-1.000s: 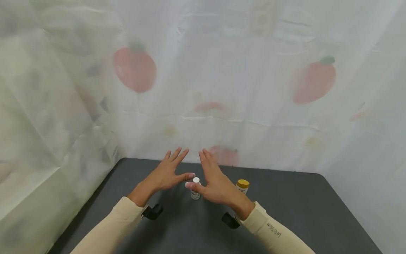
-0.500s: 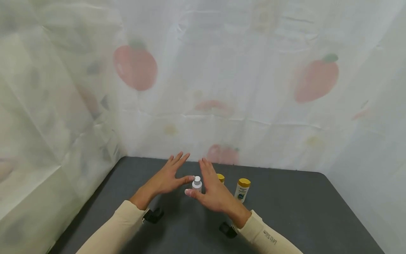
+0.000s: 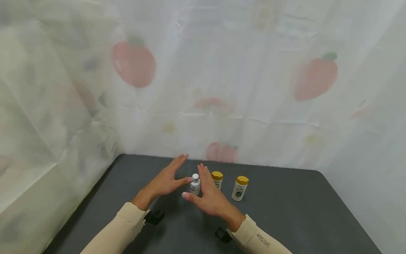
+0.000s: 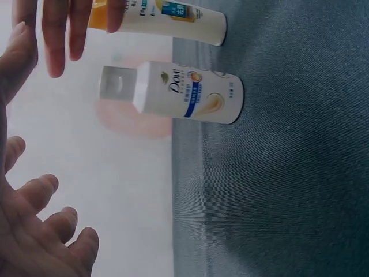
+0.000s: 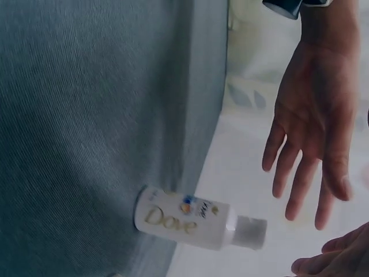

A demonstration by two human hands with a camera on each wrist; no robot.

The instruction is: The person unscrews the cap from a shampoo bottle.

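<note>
A small white plastic bottle with a white cap (image 3: 195, 184) stands upright on the dark grey table (image 3: 285, 211), between two flat hands. The left hand (image 3: 167, 180) and right hand (image 3: 207, 194) flank it with straight fingers, gripping nothing, seemingly framing it. Two white yellow-capped bottles (image 3: 217, 179) (image 3: 239, 188) stand to its right. Compared with a second ago, both hands sit lower and the second yellow-capped bottle is uncovered.
</note>
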